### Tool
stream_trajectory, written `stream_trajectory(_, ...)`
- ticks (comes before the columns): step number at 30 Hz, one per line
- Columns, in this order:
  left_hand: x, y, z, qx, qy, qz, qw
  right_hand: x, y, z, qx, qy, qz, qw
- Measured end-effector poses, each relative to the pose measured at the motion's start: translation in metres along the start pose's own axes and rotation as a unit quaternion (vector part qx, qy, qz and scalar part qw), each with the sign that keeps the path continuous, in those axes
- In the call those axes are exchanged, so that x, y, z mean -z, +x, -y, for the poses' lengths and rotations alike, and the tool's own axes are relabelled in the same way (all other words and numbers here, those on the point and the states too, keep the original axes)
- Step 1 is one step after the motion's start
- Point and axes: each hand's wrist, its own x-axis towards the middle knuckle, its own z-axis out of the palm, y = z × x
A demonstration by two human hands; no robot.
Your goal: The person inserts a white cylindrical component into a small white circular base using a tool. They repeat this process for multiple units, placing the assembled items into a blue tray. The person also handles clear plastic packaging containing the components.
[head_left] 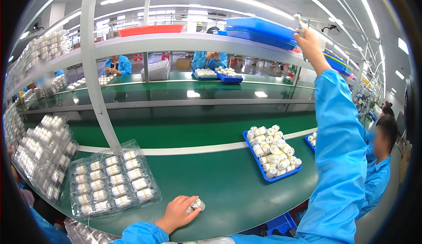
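One hand (180, 212) covers white bundles (198, 204); any print unreadable.

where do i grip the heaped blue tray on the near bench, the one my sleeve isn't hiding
Probably grip the blue tray by the rims of its two long sides, coming from the near short edge. It lies flat with that edge turned roughly toward you, and its white pieces heap above the rim, so a grip from above would likely catch only pieces.

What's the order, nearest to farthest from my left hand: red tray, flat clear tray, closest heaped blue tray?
1. Flat clear tray: left of your left hand.
2. Heaped blue tray: right, farther across.
3. Red tray: up on the shelf.
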Motion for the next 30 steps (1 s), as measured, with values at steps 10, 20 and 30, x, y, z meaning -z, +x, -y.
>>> stream_trajectory(10,0.002,0.002,0.001,0.004,-0.007,0.01,1.0,-0.062,0.018,-0.009,0.076,-0.213,-0.016,0.974)
stream_trajectory(20,0.005,0.008,0.001,0.002,0.038,-0.074,0.997,-0.061,0.008,-0.032,0.065,-0.156,-0.03,0.985)
stream_trajectory(30,0.006,0.014,0.01,0.056,0.081,-0.031,0.995,-0.115,-0.283,-0.057,0.167,-0.205,0.324,0.908)
